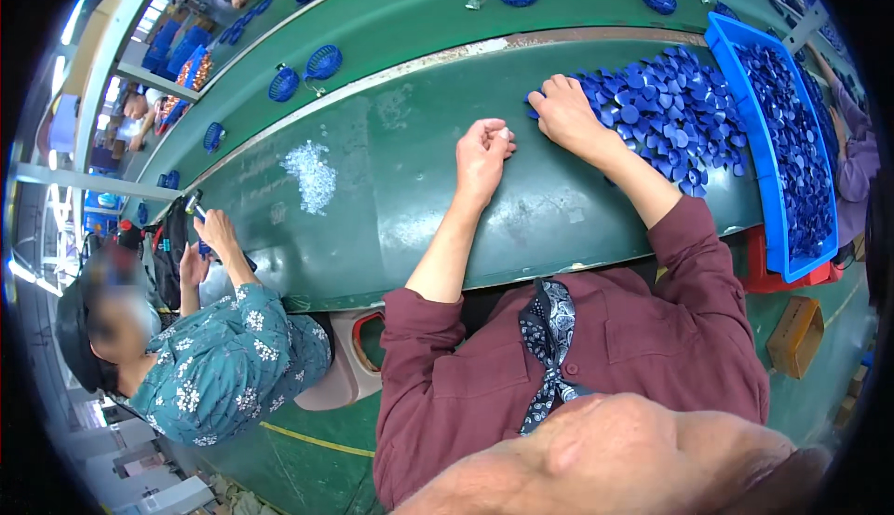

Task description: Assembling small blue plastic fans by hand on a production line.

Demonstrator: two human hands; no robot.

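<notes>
Our left hand [483, 152] was curled over the green table [400, 166]; whether it held anything, we could not tell. Our right hand [566, 116] bent at the left edge of blue discs [670, 110] heaped beside the tray [762, 147]; we could not see whether it grasped one.

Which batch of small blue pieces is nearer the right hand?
The heap loose on the green table, beside the right hand; the other batch lies farther right, inside the blue tray.
</notes>
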